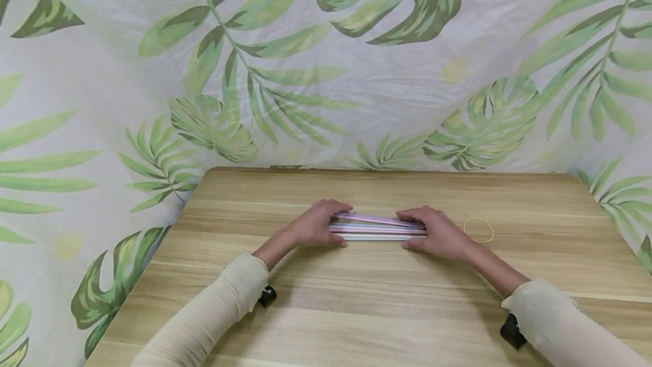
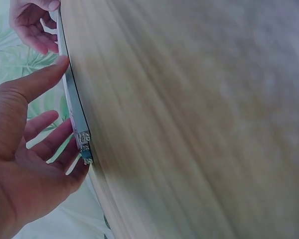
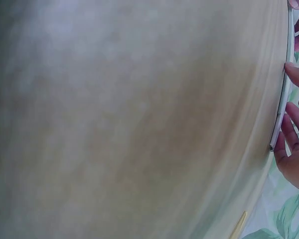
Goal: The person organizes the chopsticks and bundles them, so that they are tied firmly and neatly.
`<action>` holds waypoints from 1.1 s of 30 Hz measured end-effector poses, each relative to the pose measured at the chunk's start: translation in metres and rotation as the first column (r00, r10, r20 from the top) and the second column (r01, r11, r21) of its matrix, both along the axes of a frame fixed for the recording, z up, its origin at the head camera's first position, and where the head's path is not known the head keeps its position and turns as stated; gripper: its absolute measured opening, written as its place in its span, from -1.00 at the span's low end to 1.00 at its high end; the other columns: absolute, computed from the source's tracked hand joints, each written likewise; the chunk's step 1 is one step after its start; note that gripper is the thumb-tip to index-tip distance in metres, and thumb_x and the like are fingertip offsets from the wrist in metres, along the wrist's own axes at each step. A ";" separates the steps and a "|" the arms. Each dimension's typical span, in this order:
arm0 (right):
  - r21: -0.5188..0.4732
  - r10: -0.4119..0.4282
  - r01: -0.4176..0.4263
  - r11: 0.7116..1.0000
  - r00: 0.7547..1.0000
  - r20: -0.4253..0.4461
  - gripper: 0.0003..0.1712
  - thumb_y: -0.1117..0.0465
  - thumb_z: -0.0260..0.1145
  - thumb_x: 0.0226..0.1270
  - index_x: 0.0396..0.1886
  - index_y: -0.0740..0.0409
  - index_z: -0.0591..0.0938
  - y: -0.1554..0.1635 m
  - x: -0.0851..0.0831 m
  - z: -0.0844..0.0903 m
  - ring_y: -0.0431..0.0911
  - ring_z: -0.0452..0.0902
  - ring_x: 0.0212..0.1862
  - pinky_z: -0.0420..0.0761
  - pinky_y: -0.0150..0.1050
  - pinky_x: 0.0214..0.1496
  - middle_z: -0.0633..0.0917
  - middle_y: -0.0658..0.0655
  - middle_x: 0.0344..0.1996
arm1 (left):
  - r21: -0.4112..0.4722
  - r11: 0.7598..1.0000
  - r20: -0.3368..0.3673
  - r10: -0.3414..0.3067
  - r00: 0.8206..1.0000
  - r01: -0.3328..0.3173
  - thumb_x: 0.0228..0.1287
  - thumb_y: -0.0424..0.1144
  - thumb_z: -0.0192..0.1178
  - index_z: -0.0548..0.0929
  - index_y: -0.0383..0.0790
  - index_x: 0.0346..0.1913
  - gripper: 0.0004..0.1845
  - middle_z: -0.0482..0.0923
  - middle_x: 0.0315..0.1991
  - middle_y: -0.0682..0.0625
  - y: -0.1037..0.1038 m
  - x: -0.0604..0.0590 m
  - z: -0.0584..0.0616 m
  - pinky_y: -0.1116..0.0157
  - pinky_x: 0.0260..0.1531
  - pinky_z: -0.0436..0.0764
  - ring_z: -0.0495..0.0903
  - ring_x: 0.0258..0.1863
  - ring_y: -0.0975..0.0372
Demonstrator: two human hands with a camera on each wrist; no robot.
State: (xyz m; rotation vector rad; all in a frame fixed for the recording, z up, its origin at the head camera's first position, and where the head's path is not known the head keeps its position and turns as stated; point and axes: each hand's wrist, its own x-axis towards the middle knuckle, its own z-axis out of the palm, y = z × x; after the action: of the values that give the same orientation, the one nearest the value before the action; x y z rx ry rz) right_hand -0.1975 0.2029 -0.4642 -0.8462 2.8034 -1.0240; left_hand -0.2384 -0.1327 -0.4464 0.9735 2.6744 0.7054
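Roughly parallel: slim sticks (image 1: 377, 231), lilac, pink, whitish.

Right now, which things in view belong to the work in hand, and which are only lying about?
Belongs to the work:
pastel sticks, held near their ends by left hand and right hand

Seems only lying about:
yellow loop, untouched on the table; may serve later

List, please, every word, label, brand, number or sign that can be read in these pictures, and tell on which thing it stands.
There is no readable text in any view.
Left black device: a tiny pale mark, too small to read.
Right black device: nothing readable.
Thin strips, yellow band, table: no writing visible.
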 end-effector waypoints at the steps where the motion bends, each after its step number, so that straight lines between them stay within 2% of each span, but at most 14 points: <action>1: 0.003 0.000 0.000 1.000 1.000 -0.001 -0.28 0.14 0.63 0.28 0.39 0.29 0.63 0.000 0.000 0.000 0.18 0.68 0.24 0.60 0.20 0.30 0.77 0.24 0.23 | -0.004 1.000 -0.004 0.000 1.000 0.000 0.11 -0.16 0.66 0.54 -0.27 0.48 -0.13 0.61 0.40 -0.17 0.000 0.000 0.000 0.00 0.44 0.48 0.55 0.38 -0.05; 9: -0.006 -0.019 0.019 1.000 0.999 0.040 -0.41 0.25 0.58 0.32 0.32 0.28 0.68 -0.001 0.002 0.002 0.09 0.77 0.14 0.69 0.10 0.22 0.83 0.17 0.11 | -0.020 1.000 -0.021 -0.013 1.000 0.013 0.14 -0.26 0.62 0.60 -0.25 0.41 -0.25 0.70 0.20 -0.13 0.004 0.002 -0.002 0.05 0.34 0.54 0.62 0.21 0.04; 15: -0.025 0.001 0.001 1.000 0.999 0.049 -0.44 0.23 0.61 0.29 0.25 0.28 0.71 -0.001 0.002 0.003 -0.01 0.78 0.01 0.73 -0.04 0.10 0.84 0.17 0.03 | -0.034 0.999 -0.009 -0.019 1.000 0.019 0.13 -0.30 0.61 0.64 -0.23 0.37 -0.30 0.71 0.10 -0.10 0.006 0.004 -0.001 0.09 0.26 0.56 0.62 0.11 0.09; 24: -0.020 0.026 -0.024 1.000 0.996 0.091 -0.56 0.23 0.63 0.26 0.12 0.19 0.77 -0.002 0.001 0.003 -0.18 0.64 -0.17 0.63 -0.31 -0.09 0.80 0.03 -0.18 | -0.060 0.996 0.092 -0.057 0.994 0.062 0.12 -0.36 0.58 0.75 -0.25 0.20 -0.47 0.77 0.02 -0.06 0.012 0.004 0.006 0.15 0.19 0.59 0.63 0.05 0.14; 29: -0.031 0.049 -0.046 0.998 0.994 0.101 -0.62 0.22 0.62 0.28 0.06 0.18 0.78 -0.001 0.001 0.005 -0.22 0.57 -0.26 0.56 -0.36 -0.18 0.76 -0.01 -0.27 | -0.051 0.998 0.145 -0.026 0.989 0.034 0.12 -0.39 0.57 0.76 -0.24 0.15 -0.52 0.74 -0.09 -0.02 0.013 0.005 0.006 0.18 0.12 0.60 0.60 -0.05 0.20; 33: -0.029 0.060 -0.057 0.998 0.993 0.104 -0.64 0.24 0.61 0.28 0.05 0.18 0.78 -0.001 0.001 0.006 -0.21 0.55 -0.27 0.53 -0.36 -0.19 0.75 -0.01 -0.28 | -0.041 0.999 0.169 -0.006 0.986 0.013 0.11 -0.39 0.58 0.75 -0.24 0.14 -0.52 0.71 -0.09 -0.02 0.014 0.005 0.005 0.18 0.11 0.59 0.59 -0.06 0.21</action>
State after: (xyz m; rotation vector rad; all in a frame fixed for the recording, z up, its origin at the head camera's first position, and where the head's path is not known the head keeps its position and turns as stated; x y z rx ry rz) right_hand -0.1968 0.2022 -0.4586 -0.8459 2.6683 -1.0657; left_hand -0.2332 -0.1186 -0.4410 0.8739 2.5253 0.6941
